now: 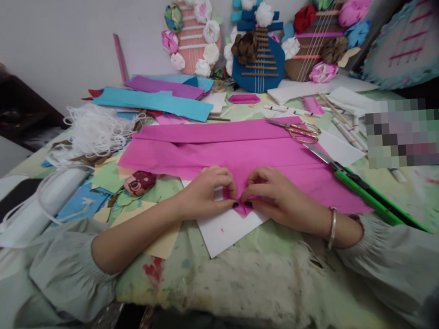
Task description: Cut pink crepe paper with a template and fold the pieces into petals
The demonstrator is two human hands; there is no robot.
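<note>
My left hand (216,191) and my right hand (268,193) meet near the table's front, each pinching a small folded piece of pink paper (242,209) between thumb and fingers. Its lower end comes to a point. Under the hands lies a white sheet (224,234) with a tiny pink scrap on it. A large pink paper sheet (203,153) spreads just behind, with a folded strip along its far side. Gold-handled scissors (303,132) rest on its right part. Beside them, a green utility knife (372,199) lies with its blade pointing away.
White cord (99,130) is heaped at the left, near paper scraps and a small brown-red item (140,183). Blue paper strips (155,103) are stacked behind. Decorated lute-shaped crafts (258,66) lean on the wall. Several markers (345,131) lie at the right.
</note>
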